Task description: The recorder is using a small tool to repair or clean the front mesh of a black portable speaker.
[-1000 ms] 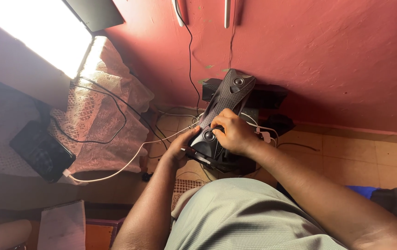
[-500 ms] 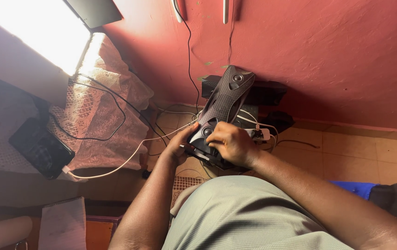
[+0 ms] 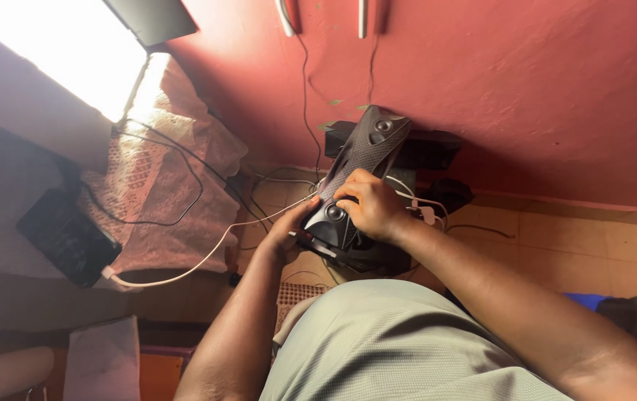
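Note:
A long black speaker with a textured grille [image 3: 363, 160] leans against the red wall [image 3: 526, 89], its lower end near my lap. My right hand [image 3: 367, 204] is laid over the speaker's lower front, fingers curled beside a round knob [image 3: 335, 214]. My left hand [image 3: 286, 234] grips the speaker's lower left edge from below, thumb against its side. A white cable [image 3: 200, 260] runs from near the speaker's base toward the left.
A dark phone [image 3: 66, 238] lies plugged in on a pink lace cloth [image 3: 162, 186] at left. Black cables trail down the wall and over the cloth. A black box [image 3: 422, 148] stands behind the speaker. A paper roll [image 3: 3, 371] lies at bottom left.
My right hand has slid down the speaker's front toward its lower knob. The left hand keeps its hold on the lower edge.

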